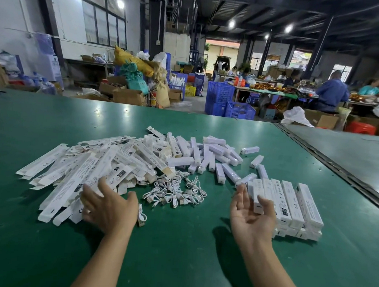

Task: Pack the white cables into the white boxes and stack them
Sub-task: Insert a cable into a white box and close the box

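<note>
STATUS: partly done (judged) | cables (175,191): loose heap on counter (179,262) | stack (294,204): right of cables, two layers | flat boxes (85,167): left of cables, many unfilled | left hand (109,207): fingers spread, empty | right hand (251,213): fingers relaxed, empty

Our two bare forearms reach forward from the lower edge of the frame, well apart and angled slightly outward. Our left grip (109,207) is turned palm down, its back toward us, fingers (102,184) straight and spread, thumb out to the right. Our right grip (251,213) lies palm up, fingers (239,194) loosely raised and only slightly curled, thumb lifted on the right side, the hand unclenched.
</note>
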Demonstrator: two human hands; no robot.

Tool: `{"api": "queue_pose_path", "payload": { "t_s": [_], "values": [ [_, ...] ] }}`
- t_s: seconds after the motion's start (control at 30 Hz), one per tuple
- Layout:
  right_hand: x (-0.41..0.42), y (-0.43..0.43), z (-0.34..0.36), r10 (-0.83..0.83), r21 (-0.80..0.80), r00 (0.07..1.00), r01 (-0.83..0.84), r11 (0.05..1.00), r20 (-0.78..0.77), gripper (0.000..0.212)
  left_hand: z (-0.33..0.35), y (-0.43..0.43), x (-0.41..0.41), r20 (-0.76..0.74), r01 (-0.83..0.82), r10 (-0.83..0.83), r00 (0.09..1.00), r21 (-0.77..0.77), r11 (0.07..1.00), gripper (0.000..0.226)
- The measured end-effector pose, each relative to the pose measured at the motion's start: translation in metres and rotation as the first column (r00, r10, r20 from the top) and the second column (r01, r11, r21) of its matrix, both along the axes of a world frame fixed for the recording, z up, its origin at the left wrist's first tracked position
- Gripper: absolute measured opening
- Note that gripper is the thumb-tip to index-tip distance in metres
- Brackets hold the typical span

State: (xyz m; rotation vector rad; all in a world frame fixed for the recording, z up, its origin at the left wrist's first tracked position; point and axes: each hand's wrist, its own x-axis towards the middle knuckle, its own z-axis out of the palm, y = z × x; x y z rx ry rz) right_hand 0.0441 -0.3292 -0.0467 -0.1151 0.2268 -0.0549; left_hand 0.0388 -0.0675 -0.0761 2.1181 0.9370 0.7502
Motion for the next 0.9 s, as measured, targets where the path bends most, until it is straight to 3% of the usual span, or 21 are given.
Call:
{"api": "queue_pose_path", "payload": {
  "t_s": [0.1, 0.23, 0.5, 0.63, 0.73, 0.83, 0.9],
  "values": [
    [0.001, 0.001, -0.001, 0.010, -0.117, 1.000, -0.008, 0.993, 0.018, 0.037, -0.003, 0.006, 0.002, -0.086, 0.010, -0.016, 0.996, -0.069, 0.998, 0.086],
    [0.006, 0.002, -0.007, 0.039, -0.239, 0.999, -0.040, 0.970, -0.011, 0.024, -0.002, 0.005, 0.002, -0.152, 0.023, -0.025, 0.988, -0.015, 1.000, 0.077],
    [0.012, -0.005, -0.011, 0.152, -0.230, 0.987, -0.159, 0.960, -0.047, 0.039, -0.003, -0.001, -0.003, -0.204, 0.094, -0.064, 0.977, 0.139, 0.986, 0.039],
    [0.015, -0.005, -0.014, 0.222, -0.213, 0.973, -0.229, 0.950, -0.056, 0.048, 0.002, -0.010, -0.006, -0.104, 0.121, -0.097, 0.990, 0.248, 0.961, 0.026],
    [0.016, -0.005, -0.015, 0.249, -0.254, 0.966, -0.259, 0.932, -0.071, 0.043, 0.008, -0.024, -0.010, 0.062, 0.211, -0.243, 0.968, 0.326, 0.922, 0.025],
    [0.013, -0.001, -0.015, 0.295, -0.399, 0.952, -0.300, 0.866, -0.075, 0.036, 0.013, -0.037, -0.014, 0.268, 0.316, -0.433, 0.860, 0.386, 0.867, 0.025],
    [0.009, 0.006, -0.013, 0.341, -0.576, 0.936, -0.325, 0.750, -0.085, 0.033, 0.016, -0.043, -0.016, 0.421, 0.382, -0.474, 0.773, 0.287, 0.878, 0.021]
  ]
}}
